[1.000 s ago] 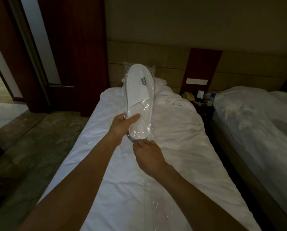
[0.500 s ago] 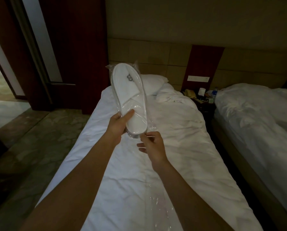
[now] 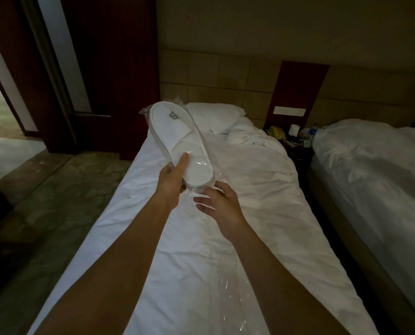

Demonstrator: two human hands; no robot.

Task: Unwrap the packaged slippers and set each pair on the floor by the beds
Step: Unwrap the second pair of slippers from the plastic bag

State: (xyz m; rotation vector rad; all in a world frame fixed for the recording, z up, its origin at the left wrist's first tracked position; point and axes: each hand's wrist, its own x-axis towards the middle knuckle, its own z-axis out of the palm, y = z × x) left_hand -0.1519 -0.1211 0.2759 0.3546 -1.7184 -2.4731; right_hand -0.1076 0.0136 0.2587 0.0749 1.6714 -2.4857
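Pinched at the heel end, the packaged slippers (image 3: 181,139) are in the left hand (image 3: 171,178), thumb lying flat on top of the sole and the other fingers tucked underneath, so that hand is clamped on the pack. They're held up in the air over the near bed (image 3: 225,238), toe end pointing away toward the pillow (image 3: 215,116) and tilted off to the left. You can see the clear plastic wrap (image 3: 207,163) still around them, bunched at the far toe end and trailing loose at the heel.

Right hand (image 3: 217,200) is just below the heel, fingers loosely spread and touching the slack plastic there, but I can't tell if it's actually got hold of the film or is only brushing it.

So I'd say we're in the unwrapping step, pack not open yet as far as I can see. Another bit of clear film (image 3: 228,286) lies on the duvet nearer the camera.

Next move, my guess: right hand needs a proper pinch on that loose film and a pull or tear toward the body while the left keeps the slippers steady. Thin film is slippery, so the grip could slide off. Then down to the floor (image 3: 64,201) beside the bed.
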